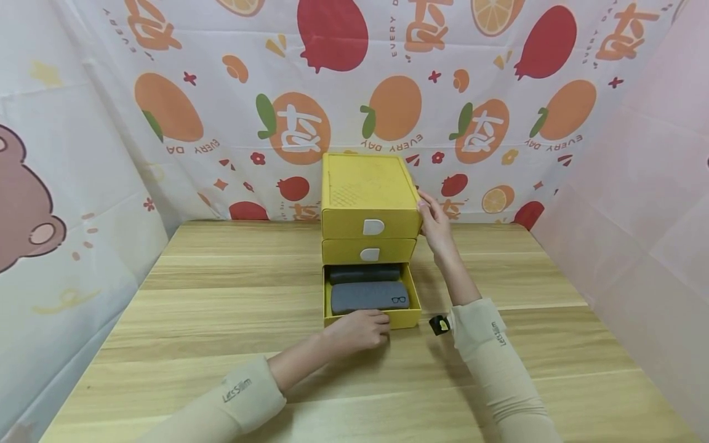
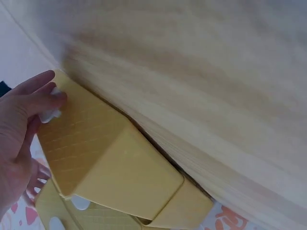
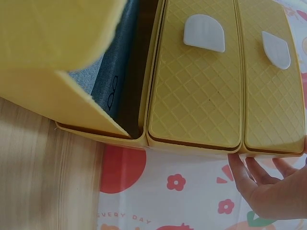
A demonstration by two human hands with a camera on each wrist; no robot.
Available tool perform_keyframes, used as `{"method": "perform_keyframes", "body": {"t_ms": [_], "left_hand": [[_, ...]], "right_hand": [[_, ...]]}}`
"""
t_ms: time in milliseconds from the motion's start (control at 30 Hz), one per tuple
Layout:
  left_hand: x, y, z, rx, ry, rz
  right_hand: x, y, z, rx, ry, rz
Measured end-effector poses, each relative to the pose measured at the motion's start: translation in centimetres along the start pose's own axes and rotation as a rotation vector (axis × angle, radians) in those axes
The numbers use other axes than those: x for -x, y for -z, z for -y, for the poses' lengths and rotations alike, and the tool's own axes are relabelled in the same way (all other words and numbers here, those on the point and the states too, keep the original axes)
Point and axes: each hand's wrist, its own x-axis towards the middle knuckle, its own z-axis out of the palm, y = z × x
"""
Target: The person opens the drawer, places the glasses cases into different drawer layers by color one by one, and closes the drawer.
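A yellow three-tier drawer unit (image 1: 368, 181) stands on the table with its bottom drawer (image 1: 407, 317) pulled out. Inside that drawer lies a grey glasses case (image 1: 365, 296) with a small glasses print, and behind it a dark case (image 1: 362, 273). My left hand (image 1: 360, 330) is at the drawer's front; in the left wrist view its thumb and fingers pinch the white drawer handle (image 2: 50, 113). My right hand (image 1: 437, 224) rests against the unit's right side near the top, and its extended fingers (image 3: 242, 178) touch the side wall in the right wrist view.
Both upper drawers are closed, each with a white tab (image 1: 373, 227) on its front. A small black object (image 1: 439, 325) sits by the right sleeve cuff. Behind the wooden table (image 1: 232, 277) hangs a fruit-print cloth (image 1: 343, 117), with pale cloths at both sides.
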Motion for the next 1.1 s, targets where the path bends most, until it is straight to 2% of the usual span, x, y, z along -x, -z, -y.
{"method": "perform_keyframes", "body": {"t_ms": [100,167,233,300,367,400,467,533,600,667,733,800,867,1000,1100], "left_hand": [[-0.2,0.6,-0.7,0.247,0.099,-0.050],[-0.4,1.4,-1.4,0.466,0.200,-0.066],[-0.6,2.2,-2.2,0.732,0.301,-0.048],[-0.9,3.0,-3.1,1.111,0.434,-0.040],[-1.2,3.6,-3.9,1.553,0.579,-0.084],[-1.4,4.0,-4.2,1.779,0.651,-0.125],[-1.7,4.5,-4.7,2.152,0.797,-0.243],[-1.8,5.0,-5.0,2.416,0.952,-0.371],[-1.9,5.3,-5.0,2.617,1.133,-0.519],[-1.9,5.5,-5.0,2.743,1.315,-0.674],[-1.9,5.4,-5.0,2.822,1.471,-0.809],[-1.8,5.2,-5.0,2.849,1.569,-0.917],[-1.8,4.8,-4.9,2.854,1.619,-1.000],[-1.9,3.8,-4.7,2.822,1.674,-1.158],[-2.0,3.1,-4.5,2.788,1.719,-1.206]], "right_hand": [[0.7,-0.2,1.0,-0.002,-0.005,0.004],[1.2,-0.3,1.6,0.004,-0.006,0.002],[1.2,-0.3,1.7,0.005,-0.006,-0.001],[1.2,-0.3,1.6,0.011,-0.007,-0.002],[1.1,-0.2,1.5,0.016,-0.004,0.001],[1.0,-0.2,1.4,0.014,-0.004,0.002],[0.6,0.0,0.9,0.008,-0.005,0.003],[0.3,0.1,0.3,-0.002,-0.008,-0.001],[-0.2,0.2,-0.3,-0.014,-0.009,-0.006],[-0.3,0.2,-0.6,-0.013,-0.005,-0.009],[-0.5,0.2,-0.8,0.000,0.004,-0.011],[-0.5,0.2,-0.9,0.008,0.013,-0.015],[-0.5,0.2,-0.9,0.009,0.017,-0.019],[-0.4,0.1,-0.6,0.001,0.003,-0.015],[0.0,0.0,0.0,0.001,-0.006,-0.006]]}}
